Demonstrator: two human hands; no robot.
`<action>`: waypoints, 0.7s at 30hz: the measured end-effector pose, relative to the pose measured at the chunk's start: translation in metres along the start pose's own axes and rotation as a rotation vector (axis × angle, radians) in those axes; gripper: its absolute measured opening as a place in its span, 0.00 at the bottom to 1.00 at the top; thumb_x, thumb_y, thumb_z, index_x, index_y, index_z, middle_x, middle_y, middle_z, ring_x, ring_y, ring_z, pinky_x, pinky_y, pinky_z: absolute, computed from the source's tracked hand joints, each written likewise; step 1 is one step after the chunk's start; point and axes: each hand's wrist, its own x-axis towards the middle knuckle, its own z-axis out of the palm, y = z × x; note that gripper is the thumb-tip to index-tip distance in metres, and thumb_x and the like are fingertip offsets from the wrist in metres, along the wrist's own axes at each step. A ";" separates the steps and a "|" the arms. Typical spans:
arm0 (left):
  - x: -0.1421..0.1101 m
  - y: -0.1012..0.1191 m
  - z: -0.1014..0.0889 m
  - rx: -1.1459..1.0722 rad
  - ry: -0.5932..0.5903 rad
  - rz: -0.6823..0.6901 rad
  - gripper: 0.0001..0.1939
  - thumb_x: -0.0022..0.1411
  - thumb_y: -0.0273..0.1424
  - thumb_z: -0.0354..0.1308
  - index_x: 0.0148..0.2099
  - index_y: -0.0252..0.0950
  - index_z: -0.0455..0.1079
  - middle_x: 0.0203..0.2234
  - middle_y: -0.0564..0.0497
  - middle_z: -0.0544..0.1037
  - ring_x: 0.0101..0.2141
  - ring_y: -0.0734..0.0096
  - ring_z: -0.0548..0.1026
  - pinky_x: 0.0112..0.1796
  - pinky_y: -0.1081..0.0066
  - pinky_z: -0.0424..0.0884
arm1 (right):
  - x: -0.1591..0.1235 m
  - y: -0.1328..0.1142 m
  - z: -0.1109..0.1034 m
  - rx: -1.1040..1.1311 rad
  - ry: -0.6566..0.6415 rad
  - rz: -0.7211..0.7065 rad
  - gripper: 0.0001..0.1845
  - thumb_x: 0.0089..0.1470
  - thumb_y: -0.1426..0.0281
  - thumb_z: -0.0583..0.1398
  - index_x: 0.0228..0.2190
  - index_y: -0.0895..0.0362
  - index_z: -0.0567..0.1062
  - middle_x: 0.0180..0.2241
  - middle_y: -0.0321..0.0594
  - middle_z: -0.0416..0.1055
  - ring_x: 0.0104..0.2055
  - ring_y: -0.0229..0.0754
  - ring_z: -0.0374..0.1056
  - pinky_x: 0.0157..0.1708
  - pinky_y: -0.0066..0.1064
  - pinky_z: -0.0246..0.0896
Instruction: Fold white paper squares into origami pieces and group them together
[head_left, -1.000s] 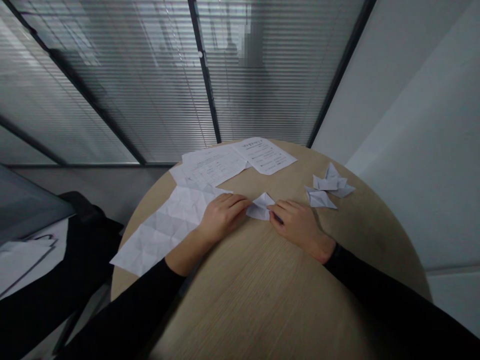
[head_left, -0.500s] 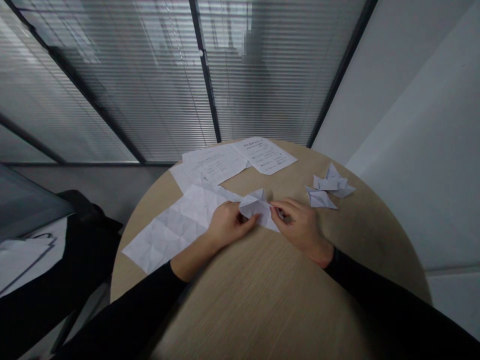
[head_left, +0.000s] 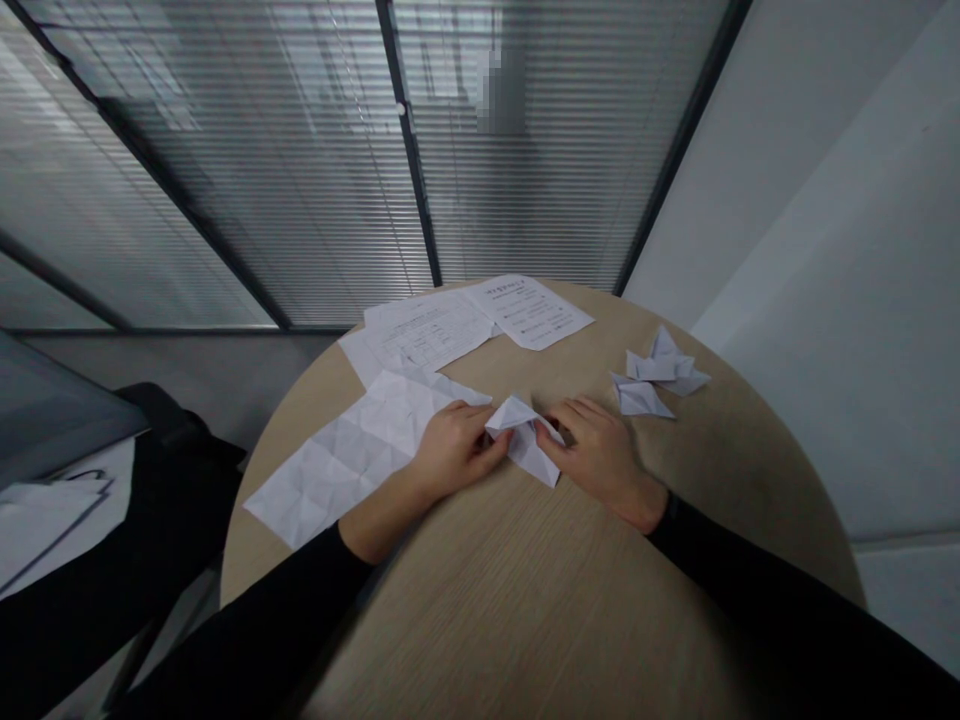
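Left hand (head_left: 459, 450), right hand (head_left: 600, 462) pinching folded paper (head_left: 525, 445), printed sheet (head_left: 529, 312) unreadable

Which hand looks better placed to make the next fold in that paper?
Probably the left hand: its fingertips lie right on the folded paper. The right hand sits at the paper's other side, flatter on the table.

Lower middle of the frame: bare wood of the round table (head_left: 525, 590) leaves a free approach to the left hand (head_left: 457, 450) and right hand (head_left: 600, 460). The folded paper (head_left: 525, 445) fills the gap between them. To the left, a creased paper sheet (head_left: 337, 455) lies in the way. Printed sheets (head_left: 465, 325) cover the far edge. Paper figures (head_left: 656, 375) obstruct the right side, with bare wood between them and the right hand.
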 end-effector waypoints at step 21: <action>-0.005 -0.012 -0.002 0.005 0.042 -0.088 0.07 0.76 0.30 0.55 0.52 0.41 0.72 0.38 0.49 0.84 0.37 0.62 0.81 0.44 0.60 0.77 | -0.002 0.044 -0.005 0.244 -0.113 0.021 0.30 0.59 0.82 0.59 0.57 0.47 0.80 0.54 0.44 0.83 0.58 0.56 0.79 0.60 0.52 0.75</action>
